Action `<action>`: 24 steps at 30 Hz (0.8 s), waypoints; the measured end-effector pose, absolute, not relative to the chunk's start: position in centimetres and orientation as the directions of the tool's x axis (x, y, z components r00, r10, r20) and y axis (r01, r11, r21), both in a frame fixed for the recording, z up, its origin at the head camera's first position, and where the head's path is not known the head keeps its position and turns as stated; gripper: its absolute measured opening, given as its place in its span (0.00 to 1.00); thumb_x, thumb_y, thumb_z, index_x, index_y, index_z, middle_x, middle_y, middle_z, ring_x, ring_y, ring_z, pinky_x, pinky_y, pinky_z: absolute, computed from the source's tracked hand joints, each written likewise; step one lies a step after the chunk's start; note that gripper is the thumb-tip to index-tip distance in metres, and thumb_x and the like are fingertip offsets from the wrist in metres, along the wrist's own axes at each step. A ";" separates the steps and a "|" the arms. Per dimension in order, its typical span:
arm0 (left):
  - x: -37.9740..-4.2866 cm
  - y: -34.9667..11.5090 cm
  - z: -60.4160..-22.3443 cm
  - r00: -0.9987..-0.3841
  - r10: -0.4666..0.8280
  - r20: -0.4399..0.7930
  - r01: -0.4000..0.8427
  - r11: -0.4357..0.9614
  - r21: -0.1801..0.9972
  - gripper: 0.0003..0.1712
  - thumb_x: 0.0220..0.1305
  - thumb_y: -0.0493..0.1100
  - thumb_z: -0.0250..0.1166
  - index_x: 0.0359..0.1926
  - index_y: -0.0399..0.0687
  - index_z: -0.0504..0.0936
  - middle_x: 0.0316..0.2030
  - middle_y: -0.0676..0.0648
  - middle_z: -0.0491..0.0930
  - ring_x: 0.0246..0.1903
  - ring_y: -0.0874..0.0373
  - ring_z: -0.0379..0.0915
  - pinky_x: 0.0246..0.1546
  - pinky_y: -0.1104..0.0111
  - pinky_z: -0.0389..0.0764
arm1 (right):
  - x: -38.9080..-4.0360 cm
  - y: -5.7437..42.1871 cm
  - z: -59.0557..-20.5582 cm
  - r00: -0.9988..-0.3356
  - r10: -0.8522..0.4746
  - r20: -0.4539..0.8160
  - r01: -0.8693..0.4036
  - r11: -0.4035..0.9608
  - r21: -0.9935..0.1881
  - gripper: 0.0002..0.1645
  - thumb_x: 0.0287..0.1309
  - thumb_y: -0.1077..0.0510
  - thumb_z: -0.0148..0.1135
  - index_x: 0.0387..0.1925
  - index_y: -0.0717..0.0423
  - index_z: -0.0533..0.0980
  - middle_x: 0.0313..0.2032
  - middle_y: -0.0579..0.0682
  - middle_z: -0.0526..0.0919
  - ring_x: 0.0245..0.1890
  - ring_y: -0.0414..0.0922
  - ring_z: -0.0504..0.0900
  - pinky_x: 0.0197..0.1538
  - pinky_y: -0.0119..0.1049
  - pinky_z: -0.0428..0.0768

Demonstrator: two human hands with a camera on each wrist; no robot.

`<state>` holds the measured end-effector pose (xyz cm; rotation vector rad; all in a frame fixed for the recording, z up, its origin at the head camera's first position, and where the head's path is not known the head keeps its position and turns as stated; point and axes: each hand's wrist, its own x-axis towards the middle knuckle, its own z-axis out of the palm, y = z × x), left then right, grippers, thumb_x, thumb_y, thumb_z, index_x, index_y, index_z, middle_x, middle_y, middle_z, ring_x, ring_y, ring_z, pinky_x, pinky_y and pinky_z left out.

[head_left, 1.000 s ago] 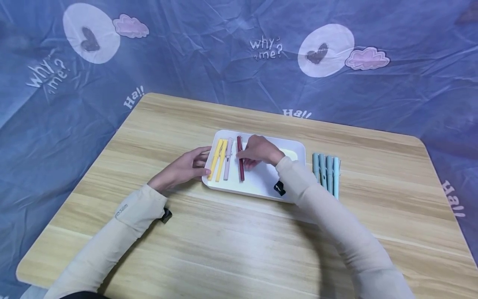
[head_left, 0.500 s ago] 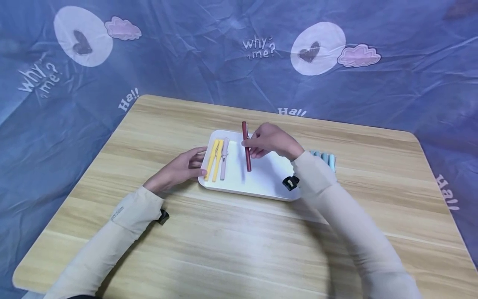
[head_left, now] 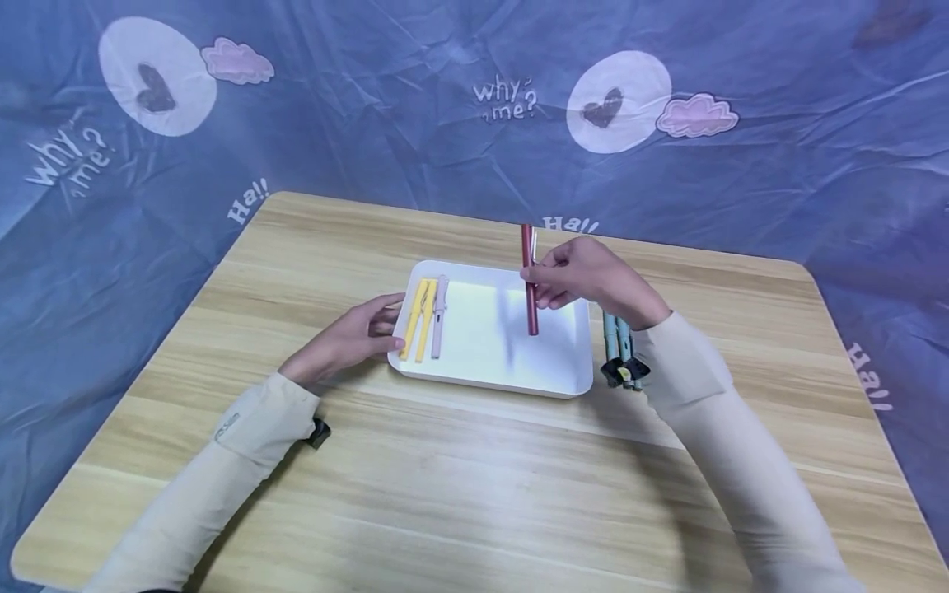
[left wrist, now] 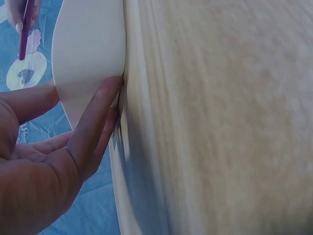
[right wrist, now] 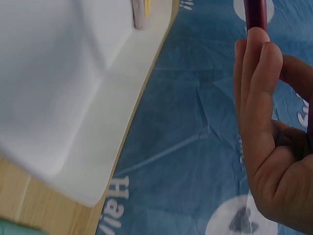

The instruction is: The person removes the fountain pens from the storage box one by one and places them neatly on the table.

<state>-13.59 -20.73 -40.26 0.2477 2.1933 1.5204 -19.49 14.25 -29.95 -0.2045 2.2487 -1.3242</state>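
My right hand (head_left: 589, 268) pinches a dark red pen (head_left: 530, 280) with a silver clip, held nearly upright above the right part of the white tray (head_left: 485, 387). In the right wrist view the same red pen (right wrist: 256, 13) rises past the fingertips. My left hand (head_left: 344, 338) holds the tray's left end; the left wrist view has its fingers (left wrist: 93, 117) against the tray's outer wall (left wrist: 90, 44). Two yellow pens (head_left: 425, 321) and a pale lilac pen (head_left: 439, 317) lie side by side in the tray's left part.
Several teal pens (head_left: 617, 338) lie on the wooden table (head_left: 445, 478) right of the tray, partly hidden by the right sleeve and a black wrist piece (head_left: 625, 372). A blue printed curtain (head_left: 385, 107) hangs behind the table.
My right hand has lifted the dark red pen from the tray beside the lilac pen and carried it up and to the right. My left hand has stayed at the tray's left end.
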 end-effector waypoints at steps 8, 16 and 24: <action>-13.5 -20.8 -40.3 -0.873 0.411 -0.264 -0.117 0.350 0.930 0.46 0.72 0.32 0.64 0.82 0.39 0.49 0.77 0.33 0.59 0.70 0.36 0.64 0.54 0.58 0.85 | -18.2 17.2 -29.6 -0.894 -0.326 -0.307 0.124 0.477 -0.870 0.20 0.68 0.53 0.70 0.46 0.69 0.81 0.34 0.54 0.88 0.32 0.45 0.86 0.43 0.41 0.89; -13.6 -20.7 -40.2 -0.874 0.406 -0.267 -0.117 0.356 0.927 0.47 0.72 0.32 0.65 0.82 0.39 0.48 0.76 0.32 0.60 0.70 0.36 0.64 0.54 0.59 0.85 | -17.5 20.1 -29.3 -0.936 -0.232 -0.265 0.126 0.480 -0.868 0.23 0.68 0.51 0.70 0.48 0.69 0.79 0.31 0.49 0.87 0.30 0.44 0.86 0.39 0.38 0.89; -13.5 -20.6 -40.2 -0.872 0.410 -0.269 -0.124 0.346 0.930 0.47 0.72 0.32 0.64 0.83 0.40 0.47 0.76 0.31 0.60 0.70 0.35 0.65 0.52 0.59 0.86 | -17.0 23.6 -29.8 -0.957 -0.163 -0.242 0.128 0.510 -0.851 0.29 0.69 0.46 0.68 0.53 0.69 0.78 0.32 0.46 0.89 0.32 0.43 0.89 0.40 0.35 0.89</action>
